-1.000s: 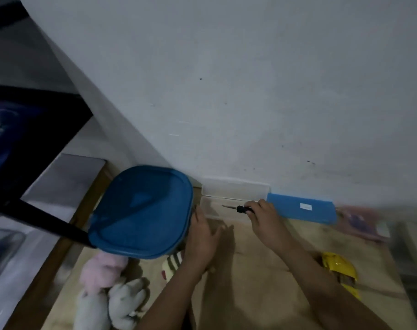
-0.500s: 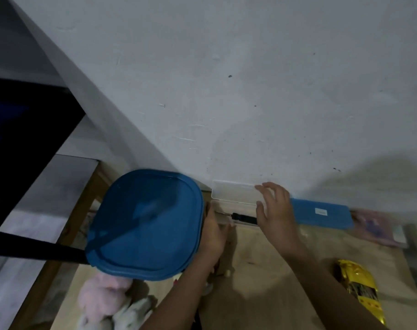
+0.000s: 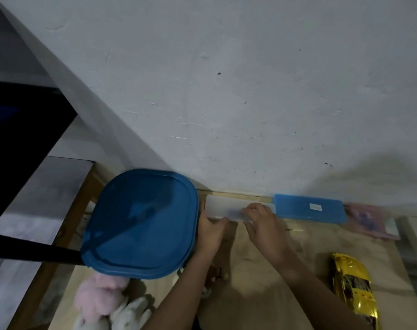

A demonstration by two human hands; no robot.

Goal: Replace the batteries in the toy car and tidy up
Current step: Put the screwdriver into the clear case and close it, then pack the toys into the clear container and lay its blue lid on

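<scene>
Here both forearms reach forward from the lower edge toward the wall [image 3: 226, 91], close together, with the wrists low over the wooden tabletop [image 3: 262, 296]. The left hand [image 3: 211, 231] sits at the left end of a clear case [image 3: 218, 208], squeezed between that case and a blue-lidded container [image 3: 141, 222]. The right hand [image 3: 265, 226] lies palm down over the right half of the case.

Counted, there are two hands, one clear case, one blue case [image 3: 310, 208], one pink packet [image 3: 371, 223], one toy car [image 3: 352, 284], one blue-lidded container and two soft toys: a pink plush [image 3: 100, 298] and a white plush [image 3: 129, 315].

The right hand's grip is loose and wide. Its fingers [image 3: 252, 209] are spread and only lightly bent, resting on top of the case lid, which is blurred beneath them. The left hand's thumb lies along the near edge of the case, but its fingers are hidden at the container's rim, so I cannot tell whether that grip closes on the case.

The clear case lies at the foot of the wall, just beside the blue case on its right, with the pink packet farther right again. The toy car, yellow, lies on the tabletop to the right of the right forearm, well apart from both hands. The two plush toys lie at the near left, below the container.
</scene>
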